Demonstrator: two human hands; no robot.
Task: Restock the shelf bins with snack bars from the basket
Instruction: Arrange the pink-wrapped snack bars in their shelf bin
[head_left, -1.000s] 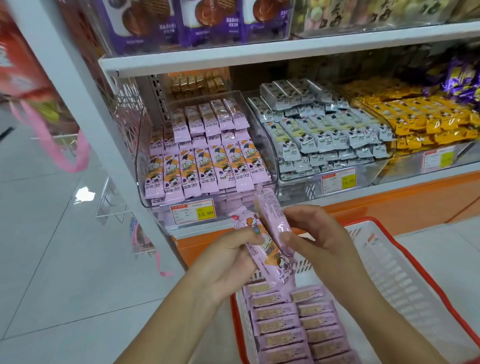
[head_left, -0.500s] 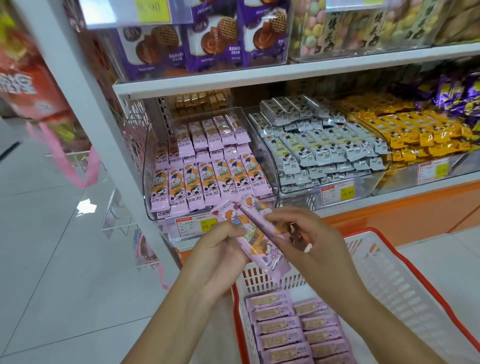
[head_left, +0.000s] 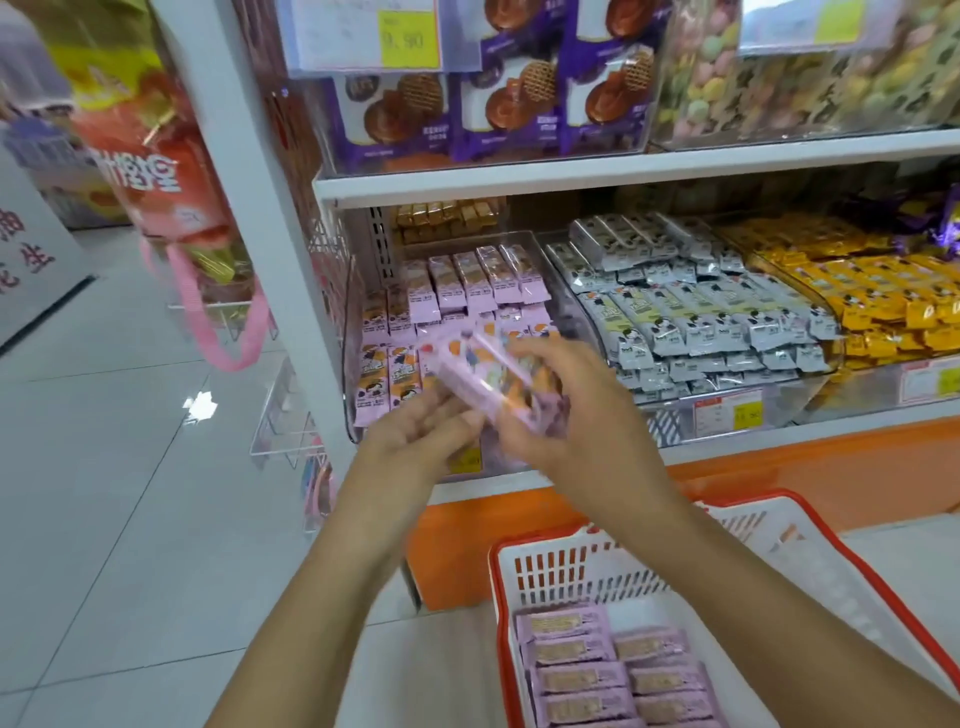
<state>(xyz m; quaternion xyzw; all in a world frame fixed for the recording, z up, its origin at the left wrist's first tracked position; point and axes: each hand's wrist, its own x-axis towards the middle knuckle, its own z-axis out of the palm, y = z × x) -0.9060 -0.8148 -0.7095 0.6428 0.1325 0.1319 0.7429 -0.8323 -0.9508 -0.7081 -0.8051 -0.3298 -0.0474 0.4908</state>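
Snack bars (head_left: 483, 379) in pink wrappers are up in the air, held by two hands right in front of the shelf.

On the left, the left hand (head_left: 415, 436) is under the bars. Its fingers (head_left: 452, 415) curl up around the near end of the small bunch and grip it. The picture is blurry here, so I cannot count the bars.

Just behind the hands is the clear bin (head_left: 353, 364) for the pink bars. It already has rows of the same bars in it, some lying flat and some stacked at the back. The bunch in the hands is above the front of this bin, not yet in it.

A little to the right, the right hand (head_left: 571, 410) closes on the other end of the bunch, with its fingers (head_left: 524, 358) wrapped over the top.

Next along the shelf sit a bin of grey bars (head_left: 691, 312) and a bin of yellow bars (head_left: 893, 306).

Down at the bottom right is the red and white basket (head_left: 613, 566). More pink bars (head_left: 613, 670) lie in it, so the job is not finished.

I think this is the step of putting bars into the bin. The next move should be to lower the bunch, line it up with the rows, and let go gently so nothing slides out.
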